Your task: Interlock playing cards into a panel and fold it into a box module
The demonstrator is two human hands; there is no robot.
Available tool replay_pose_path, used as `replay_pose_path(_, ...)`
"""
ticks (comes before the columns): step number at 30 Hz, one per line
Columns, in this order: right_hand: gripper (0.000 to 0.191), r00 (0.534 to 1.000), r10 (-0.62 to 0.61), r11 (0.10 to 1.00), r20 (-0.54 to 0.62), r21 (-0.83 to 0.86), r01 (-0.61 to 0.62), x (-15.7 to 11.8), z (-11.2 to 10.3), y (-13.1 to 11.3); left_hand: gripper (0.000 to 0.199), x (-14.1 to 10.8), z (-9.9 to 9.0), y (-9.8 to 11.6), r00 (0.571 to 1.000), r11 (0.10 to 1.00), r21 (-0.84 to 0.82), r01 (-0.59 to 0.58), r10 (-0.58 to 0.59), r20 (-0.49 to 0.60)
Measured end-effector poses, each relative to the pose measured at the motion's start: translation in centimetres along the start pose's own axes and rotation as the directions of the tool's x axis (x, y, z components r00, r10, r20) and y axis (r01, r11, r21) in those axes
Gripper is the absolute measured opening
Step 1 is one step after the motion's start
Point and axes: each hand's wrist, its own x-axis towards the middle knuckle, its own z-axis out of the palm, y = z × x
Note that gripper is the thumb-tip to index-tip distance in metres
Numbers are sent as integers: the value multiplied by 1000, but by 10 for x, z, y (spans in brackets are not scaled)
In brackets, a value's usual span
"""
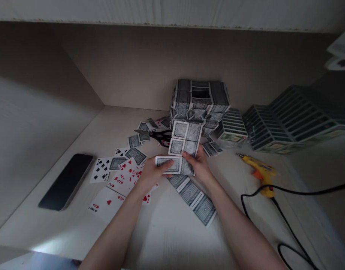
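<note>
Joined playing cards, backs up, form a panel (192, 134) between my two hands. My left hand (153, 171) is closed on a card (168, 165) at the panel's lower left, thumb on top. At the panel's right edge, my right hand (199, 163) grips it with the thumb on its face. A strip of joined cards (192, 197) lies on the table just below. Behind the panel stands a box-like structure of cards (200, 99) with an opening in its top. Black scissors (158, 135) lie left of the panel, partly hidden by it.
Loose cards (127, 176) spread over the table at the left, beside a black phone (67, 182). A yellow glue gun (260, 174) with a black cable lies at the right. Stacked card packs (273, 127) stand at the back right. A shelf edge (172, 25) hangs overhead.
</note>
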Motion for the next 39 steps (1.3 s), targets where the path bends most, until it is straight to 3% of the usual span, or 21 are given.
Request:
replay_pose_path(10, 45, 998, 22, 996, 64, -90, -16, -4, 4, -6, 20, 1, -6, 3, 995, 965, 247, -91, 76, 71)
replay_pose_path(17, 42, 1000, -13, 997, 17, -72, 14, -2, 2, -1, 29, 4, 0, -4, 982, 917, 352, -186, 187, 33)
replay_pose_path(32, 34, 999, -28, 986, 27, -165, 33, -6, 6, -4, 27, 8, 4, -13, 978, 961, 227, -160, 185, -97)
replay_pose_path(39, 34, 996, -77, 974, 38, -212, 83, -5, 6, 0, 26, 7, 9, -14, 980, 990, 52, -129, 136, -148)
